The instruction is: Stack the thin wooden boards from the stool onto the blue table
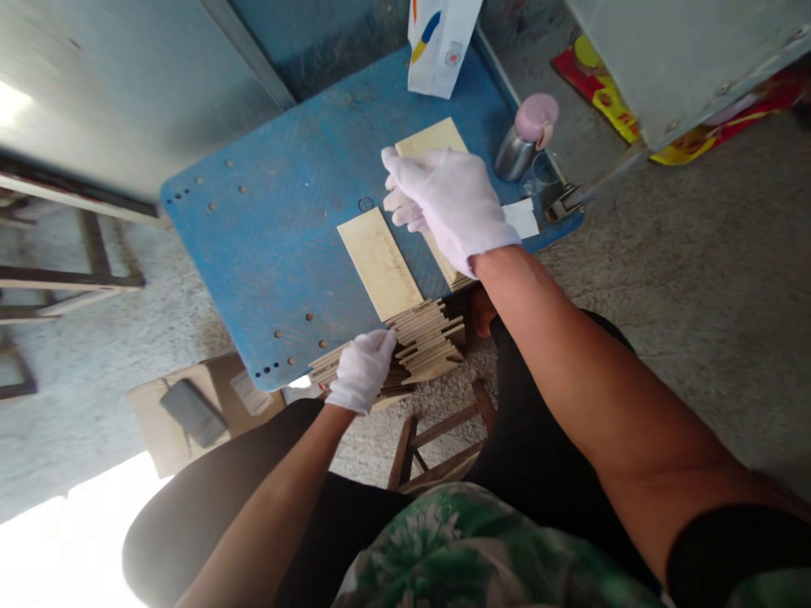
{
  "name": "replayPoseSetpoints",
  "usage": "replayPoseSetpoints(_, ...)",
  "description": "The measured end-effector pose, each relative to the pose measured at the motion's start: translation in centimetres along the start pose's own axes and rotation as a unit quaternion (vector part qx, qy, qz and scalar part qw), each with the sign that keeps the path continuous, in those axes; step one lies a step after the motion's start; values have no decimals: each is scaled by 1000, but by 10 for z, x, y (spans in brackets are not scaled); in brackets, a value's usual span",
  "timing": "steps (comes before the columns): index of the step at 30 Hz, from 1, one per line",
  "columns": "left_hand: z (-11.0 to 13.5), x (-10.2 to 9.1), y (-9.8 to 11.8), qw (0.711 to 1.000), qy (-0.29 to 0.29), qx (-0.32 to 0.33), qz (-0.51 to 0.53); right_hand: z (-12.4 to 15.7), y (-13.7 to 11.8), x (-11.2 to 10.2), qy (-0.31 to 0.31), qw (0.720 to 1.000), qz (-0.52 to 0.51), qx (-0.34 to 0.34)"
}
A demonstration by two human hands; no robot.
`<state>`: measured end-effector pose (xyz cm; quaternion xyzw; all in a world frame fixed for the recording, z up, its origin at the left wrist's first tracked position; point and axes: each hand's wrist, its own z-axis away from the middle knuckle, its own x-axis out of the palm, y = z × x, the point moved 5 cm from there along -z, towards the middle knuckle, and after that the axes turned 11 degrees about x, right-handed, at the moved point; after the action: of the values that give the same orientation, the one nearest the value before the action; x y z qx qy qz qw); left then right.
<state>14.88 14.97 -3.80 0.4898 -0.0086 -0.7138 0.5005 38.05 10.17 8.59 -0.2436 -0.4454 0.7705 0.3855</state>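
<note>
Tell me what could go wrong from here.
The uneven stacks of thin, rectangular beige boards at the near edge of the blue table might slide or spill if the white-gloved left hand bumps them.

The silver metal flask with a pink lid stands close to the table's right edge, beside a clear, glass-like cup; a wide sweep of the white-gloved right hand could perhaps knock either over.

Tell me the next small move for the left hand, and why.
Probably pinch one piece from the uneven pile with the left hand: that hand is already right beside the pile's jutting edges, which should offer a grip, while the right hand is over the other stack.
</note>
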Motion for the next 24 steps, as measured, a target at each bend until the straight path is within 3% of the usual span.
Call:
replayPoseSetpoints(4, 49, 49, -10, 993, -85, -11, -75, 0, -4, -3, -19, 1000, -23, -6)
replayPoseSetpoints(7, 63, 71, -22, 984, -127, -47, -113, 1, -6, -5, -26, 999, -36, -17)
replayPoseSetpoints(18, 49, 88, -28, 976, -167, -42, -131, 0, -5, -9, -45, 998, -23, -44)
replayPoseSetpoints(24, 58, 108, -32, 970, -199, -40, -131, -4, -1, -5, -47, 996, 63, -42)
